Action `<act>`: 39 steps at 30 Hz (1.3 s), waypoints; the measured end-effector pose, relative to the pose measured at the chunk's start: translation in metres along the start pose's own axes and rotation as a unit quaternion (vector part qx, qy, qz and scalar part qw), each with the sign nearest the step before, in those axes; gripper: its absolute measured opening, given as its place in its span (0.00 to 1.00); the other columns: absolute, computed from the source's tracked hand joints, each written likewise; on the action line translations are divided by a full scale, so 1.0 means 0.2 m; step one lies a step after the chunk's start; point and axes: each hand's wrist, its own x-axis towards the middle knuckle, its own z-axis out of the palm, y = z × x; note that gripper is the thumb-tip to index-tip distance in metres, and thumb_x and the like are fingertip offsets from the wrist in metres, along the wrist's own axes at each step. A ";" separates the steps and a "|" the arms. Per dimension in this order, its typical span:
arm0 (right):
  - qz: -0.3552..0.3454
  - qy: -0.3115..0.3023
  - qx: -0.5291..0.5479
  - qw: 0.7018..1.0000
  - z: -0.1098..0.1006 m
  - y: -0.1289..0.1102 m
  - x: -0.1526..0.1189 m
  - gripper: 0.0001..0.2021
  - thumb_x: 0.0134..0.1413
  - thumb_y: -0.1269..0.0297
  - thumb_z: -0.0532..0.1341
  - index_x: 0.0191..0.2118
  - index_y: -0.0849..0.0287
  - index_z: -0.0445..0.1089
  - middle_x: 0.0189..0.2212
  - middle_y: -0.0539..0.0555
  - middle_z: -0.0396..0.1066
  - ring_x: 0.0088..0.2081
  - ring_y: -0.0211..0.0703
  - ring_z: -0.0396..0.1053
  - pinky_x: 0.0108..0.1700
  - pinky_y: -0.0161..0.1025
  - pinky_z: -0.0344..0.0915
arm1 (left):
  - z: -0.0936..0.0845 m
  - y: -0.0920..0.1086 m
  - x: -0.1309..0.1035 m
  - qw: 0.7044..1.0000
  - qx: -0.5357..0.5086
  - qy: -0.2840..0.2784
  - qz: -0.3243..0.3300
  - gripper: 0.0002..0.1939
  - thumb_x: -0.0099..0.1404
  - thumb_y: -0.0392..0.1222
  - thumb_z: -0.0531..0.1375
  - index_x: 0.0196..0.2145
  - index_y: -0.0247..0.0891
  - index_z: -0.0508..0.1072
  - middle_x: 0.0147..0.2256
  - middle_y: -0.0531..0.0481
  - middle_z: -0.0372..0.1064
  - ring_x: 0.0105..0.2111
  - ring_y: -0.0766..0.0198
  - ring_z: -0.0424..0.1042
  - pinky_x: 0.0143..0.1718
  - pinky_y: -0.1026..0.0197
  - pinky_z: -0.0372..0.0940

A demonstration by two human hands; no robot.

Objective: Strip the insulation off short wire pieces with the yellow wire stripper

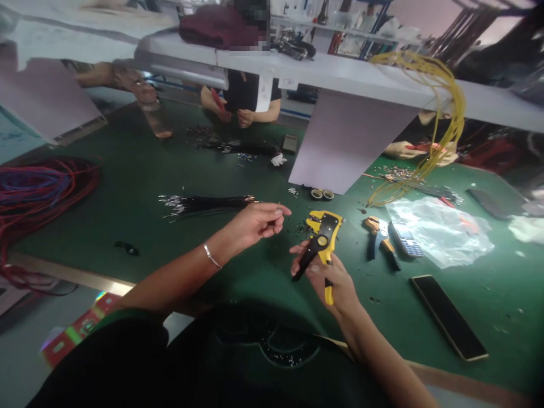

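My left hand [264, 220] is held above the green table, with its thumb and index finger pinched together; anything between them is too small to make out. My right hand [325, 275] holds a yellow and black wire stripper [323, 240] by its handles, jaws pointing up and away from me. Behind my left wrist lies a bundle of black wires [208, 204] with pale tips at its left end. Small dark bits [304, 229] are scattered by the stripper's jaws.
Coiled red and blue wires [38, 184] lie at the left. To the right are orange-handled pliers [381, 235], a keypad phone [407, 239], a clear bag [446, 232] and a black phone [449, 317]. Yellow wires [457, 107] hang from the shelf [348, 71]. Other people's hands work across the table.
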 end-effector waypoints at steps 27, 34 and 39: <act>-0.013 -0.002 0.038 0.999 -0.03 -0.05 0.11 0.20 0.35 0.73 0.60 0.41 0.57 0.69 0.38 0.56 0.76 0.39 0.54 0.74 0.46 0.57 0.68 | -0.03 -0.09 0.03 0.998 -0.055 0.029 -0.012 0.08 0.61 0.36 0.63 0.38 0.30 0.76 0.28 0.46 0.73 0.28 0.66 0.73 0.29 0.66 0.66; -0.023 -0.010 0.044 0.999 -0.05 -0.06 0.12 0.21 0.35 0.73 0.61 0.42 0.58 0.69 0.38 0.56 0.75 0.39 0.53 0.74 0.44 0.55 0.69 | -0.01 -0.06 0.04 0.998 -0.038 0.057 -0.009 0.08 0.61 0.37 0.63 0.37 0.30 0.76 0.27 0.46 0.73 0.28 0.66 0.73 0.31 0.65 0.67; -0.017 -0.020 0.045 0.999 -0.08 -0.07 0.13 0.21 0.36 0.72 0.61 0.43 0.59 0.69 0.38 0.57 0.75 0.39 0.52 0.74 0.45 0.54 0.69 | -0.02 -0.08 0.07 0.998 -0.045 0.046 -0.028 0.08 0.61 0.36 0.63 0.38 0.29 0.76 0.28 0.45 0.74 0.28 0.66 0.73 0.30 0.66 0.67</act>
